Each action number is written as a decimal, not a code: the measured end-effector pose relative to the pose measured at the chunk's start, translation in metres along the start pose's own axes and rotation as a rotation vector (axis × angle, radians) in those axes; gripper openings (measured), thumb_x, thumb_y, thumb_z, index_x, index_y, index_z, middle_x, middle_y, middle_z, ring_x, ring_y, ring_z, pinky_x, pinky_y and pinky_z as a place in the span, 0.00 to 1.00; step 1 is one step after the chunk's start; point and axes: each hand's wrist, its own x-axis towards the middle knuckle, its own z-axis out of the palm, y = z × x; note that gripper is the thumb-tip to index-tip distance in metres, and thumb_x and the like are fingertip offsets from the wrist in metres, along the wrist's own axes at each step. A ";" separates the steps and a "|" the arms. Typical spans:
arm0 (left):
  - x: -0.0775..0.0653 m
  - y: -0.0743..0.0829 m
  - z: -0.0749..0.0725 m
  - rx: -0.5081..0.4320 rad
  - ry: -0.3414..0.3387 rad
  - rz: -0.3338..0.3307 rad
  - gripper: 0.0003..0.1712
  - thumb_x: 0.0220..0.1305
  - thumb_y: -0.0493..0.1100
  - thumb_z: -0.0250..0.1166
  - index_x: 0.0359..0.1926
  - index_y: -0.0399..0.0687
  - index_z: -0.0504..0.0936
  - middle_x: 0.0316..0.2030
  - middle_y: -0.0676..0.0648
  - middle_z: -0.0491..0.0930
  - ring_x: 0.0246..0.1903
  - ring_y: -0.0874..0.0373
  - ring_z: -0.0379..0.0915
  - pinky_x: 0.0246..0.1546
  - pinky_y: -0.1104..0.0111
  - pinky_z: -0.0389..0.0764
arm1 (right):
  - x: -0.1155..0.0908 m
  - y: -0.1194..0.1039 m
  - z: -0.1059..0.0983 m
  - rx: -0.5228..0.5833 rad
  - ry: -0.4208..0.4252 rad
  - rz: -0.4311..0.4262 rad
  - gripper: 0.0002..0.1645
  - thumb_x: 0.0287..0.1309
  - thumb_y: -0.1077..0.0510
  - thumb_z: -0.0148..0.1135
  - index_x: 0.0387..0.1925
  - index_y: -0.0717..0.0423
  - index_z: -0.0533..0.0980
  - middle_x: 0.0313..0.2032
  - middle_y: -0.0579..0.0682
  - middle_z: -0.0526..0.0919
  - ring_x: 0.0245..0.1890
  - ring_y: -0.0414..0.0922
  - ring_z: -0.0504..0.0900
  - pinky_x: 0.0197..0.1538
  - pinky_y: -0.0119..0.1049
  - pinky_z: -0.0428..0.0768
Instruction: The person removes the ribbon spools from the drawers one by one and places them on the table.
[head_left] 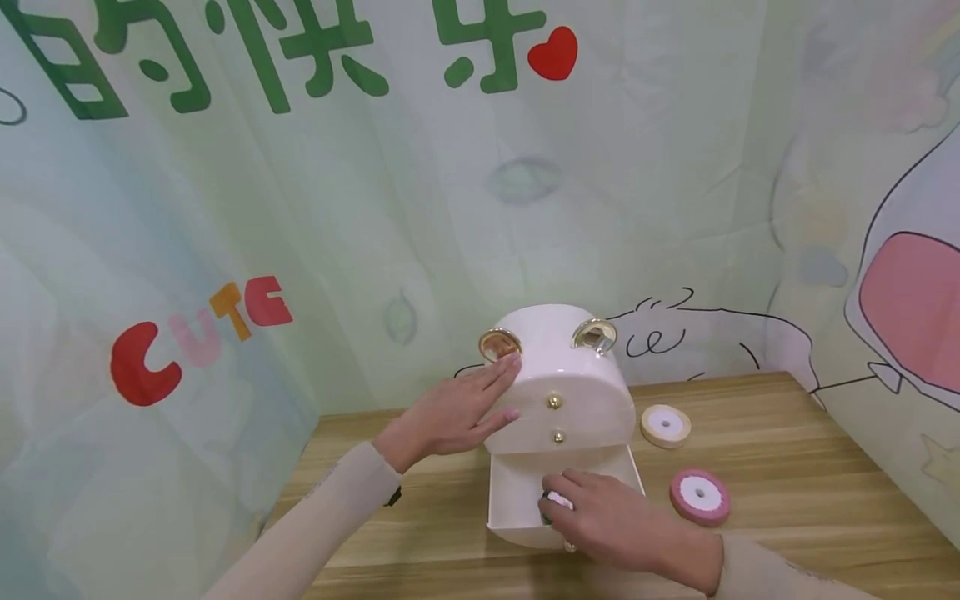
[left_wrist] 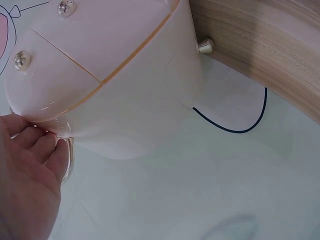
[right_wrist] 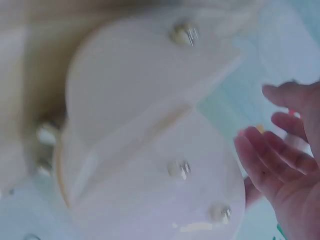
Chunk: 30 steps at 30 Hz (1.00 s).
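A glossy white storage box [head_left: 577,408] with a rounded top, gold ears and gold knobs stands on the table. Its bottom drawer [head_left: 517,483] is pulled out. My left hand [head_left: 461,408] rests along the box's left side near the gold ear [head_left: 500,343], fingers extended. Over the drawer is my right hand [head_left: 611,517], fingers bent downward in the head view. A small dark green and white round item [head_left: 556,505] shows at these fingertips, partly hidden. The blurred right wrist view shows the right hand [right_wrist: 285,145] with fingers apart, nothing visible between them.
Right of the box, a cream ribbon spool [head_left: 666,426] and a pink ribbon spool [head_left: 700,497] lie flat on the wooden table [head_left: 787,467]. A printed cloth backdrop [head_left: 420,233] hangs close behind and on both sides.
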 end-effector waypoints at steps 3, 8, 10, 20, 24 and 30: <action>0.000 -0.001 0.000 0.001 -0.001 0.000 0.43 0.83 0.62 0.46 0.85 0.45 0.49 0.84 0.45 0.51 0.82 0.47 0.56 0.78 0.54 0.68 | 0.009 0.012 -0.009 0.016 -0.053 -0.012 0.23 0.48 0.51 0.83 0.45 0.48 0.82 0.44 0.45 0.82 0.42 0.40 0.81 0.45 0.32 0.84; 0.002 -0.001 0.001 -0.001 -0.004 -0.002 0.43 0.83 0.63 0.46 0.85 0.46 0.48 0.85 0.45 0.50 0.82 0.48 0.56 0.78 0.54 0.68 | 0.018 0.024 -0.018 -0.010 -0.175 -0.086 0.18 0.53 0.52 0.79 0.44 0.47 0.83 0.45 0.43 0.83 0.44 0.41 0.81 0.49 0.33 0.83; 0.002 0.000 0.001 -0.002 -0.008 -0.004 0.43 0.83 0.63 0.45 0.85 0.47 0.48 0.85 0.46 0.49 0.82 0.48 0.55 0.78 0.54 0.68 | 0.020 0.027 -0.021 -0.013 -0.213 -0.116 0.17 0.52 0.52 0.79 0.43 0.46 0.82 0.45 0.42 0.84 0.44 0.40 0.81 0.49 0.32 0.83; 0.000 0.000 0.000 -0.014 -0.006 -0.005 0.43 0.83 0.63 0.46 0.85 0.45 0.47 0.85 0.45 0.48 0.82 0.48 0.54 0.79 0.53 0.65 | 0.031 0.046 -0.015 0.062 -0.452 -0.170 0.20 0.47 0.50 0.82 0.42 0.42 0.82 0.42 0.39 0.86 0.41 0.38 0.82 0.44 0.29 0.82; 0.000 -0.001 0.000 -0.008 -0.005 0.004 0.43 0.83 0.62 0.46 0.85 0.45 0.48 0.85 0.45 0.49 0.82 0.47 0.54 0.79 0.54 0.65 | 0.032 0.048 -0.006 0.091 -0.521 -0.193 0.22 0.45 0.49 0.83 0.43 0.41 0.83 0.40 0.38 0.85 0.39 0.37 0.83 0.43 0.29 0.82; -0.001 -0.002 0.001 -0.008 0.003 0.013 0.43 0.83 0.62 0.46 0.85 0.44 0.48 0.85 0.44 0.49 0.82 0.47 0.55 0.79 0.54 0.66 | 0.034 0.050 0.009 0.125 -0.631 -0.188 0.25 0.45 0.47 0.85 0.46 0.40 0.84 0.41 0.37 0.86 0.39 0.35 0.84 0.44 0.28 0.83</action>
